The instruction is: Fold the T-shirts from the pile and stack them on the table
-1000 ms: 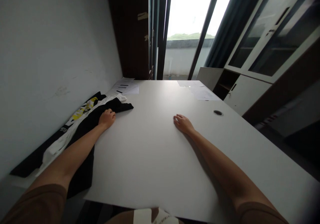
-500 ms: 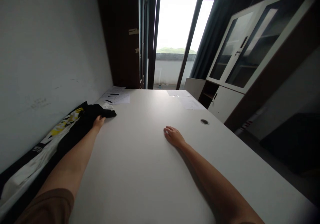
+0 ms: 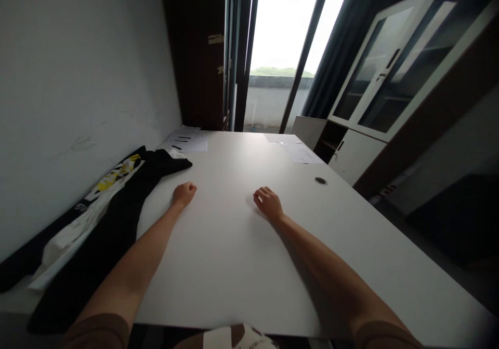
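Black garment (image 3: 117, 209) lies along the table's (image 3: 222, 255) left side, beside a white garment (image 3: 74, 232). Done, by appearance: laid aside, unfolded. Left: not determinable. Left hand (image 3: 184, 194) nearby, loosely fisted; right hand (image 3: 268, 202) half-curled; neither visibly grasps anything.

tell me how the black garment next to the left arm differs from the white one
The black garment is dark, while the white garment is pale. The black garment lies nearer the left arm; the white garment lies nearer the wall. The black garment shows as a broad stretch, the white garment as a narrower strip that seems partly covered by it. Both are laid out lengthwise.
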Demonstrator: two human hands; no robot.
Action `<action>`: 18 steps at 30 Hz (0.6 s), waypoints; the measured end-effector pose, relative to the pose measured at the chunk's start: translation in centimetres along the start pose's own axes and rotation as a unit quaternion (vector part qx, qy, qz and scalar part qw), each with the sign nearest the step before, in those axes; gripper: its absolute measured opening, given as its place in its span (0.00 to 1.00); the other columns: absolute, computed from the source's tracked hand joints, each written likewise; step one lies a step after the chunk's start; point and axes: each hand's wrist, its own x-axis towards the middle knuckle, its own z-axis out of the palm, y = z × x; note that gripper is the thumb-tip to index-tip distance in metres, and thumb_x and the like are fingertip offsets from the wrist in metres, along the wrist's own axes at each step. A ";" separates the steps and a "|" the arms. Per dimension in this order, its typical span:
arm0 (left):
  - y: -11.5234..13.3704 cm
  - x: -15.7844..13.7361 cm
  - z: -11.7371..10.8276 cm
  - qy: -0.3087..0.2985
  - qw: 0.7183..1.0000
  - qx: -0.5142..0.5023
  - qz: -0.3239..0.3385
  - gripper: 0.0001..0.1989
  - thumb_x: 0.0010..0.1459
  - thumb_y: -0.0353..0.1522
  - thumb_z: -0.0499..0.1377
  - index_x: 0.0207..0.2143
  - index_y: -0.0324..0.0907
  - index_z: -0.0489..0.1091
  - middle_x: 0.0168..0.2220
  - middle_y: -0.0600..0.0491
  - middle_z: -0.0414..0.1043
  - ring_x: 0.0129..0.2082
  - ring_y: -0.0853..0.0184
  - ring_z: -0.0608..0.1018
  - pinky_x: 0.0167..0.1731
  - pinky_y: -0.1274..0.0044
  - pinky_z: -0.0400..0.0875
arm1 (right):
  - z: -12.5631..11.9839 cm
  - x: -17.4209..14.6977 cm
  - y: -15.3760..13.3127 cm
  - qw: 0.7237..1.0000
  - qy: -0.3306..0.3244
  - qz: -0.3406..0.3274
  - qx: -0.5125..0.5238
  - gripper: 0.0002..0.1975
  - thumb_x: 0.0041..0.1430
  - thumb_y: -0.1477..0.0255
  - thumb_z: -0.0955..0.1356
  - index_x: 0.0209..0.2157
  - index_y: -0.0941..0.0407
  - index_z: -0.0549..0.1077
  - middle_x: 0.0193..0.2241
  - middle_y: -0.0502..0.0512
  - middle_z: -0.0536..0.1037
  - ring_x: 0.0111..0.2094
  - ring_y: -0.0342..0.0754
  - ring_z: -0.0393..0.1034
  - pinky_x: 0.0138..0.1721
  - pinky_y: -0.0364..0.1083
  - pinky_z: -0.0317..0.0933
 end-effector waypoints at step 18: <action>9.4 -8.7 0.3 -0.058 0.967 0.018 0.248 0.13 0.68 0.37 0.52 0.33 0.48 0.74 0.37 0.42 0.78 0.41 0.57 0.79 0.40 0.67 0.67 | -0.2 -2.7 -5.5 0.997 -0.055 -0.044 -0.017 0.11 0.70 0.70 0.65 0.34 0.54 0.76 0.35 0.55 0.78 0.41 0.48 0.71 0.43 0.44 0.61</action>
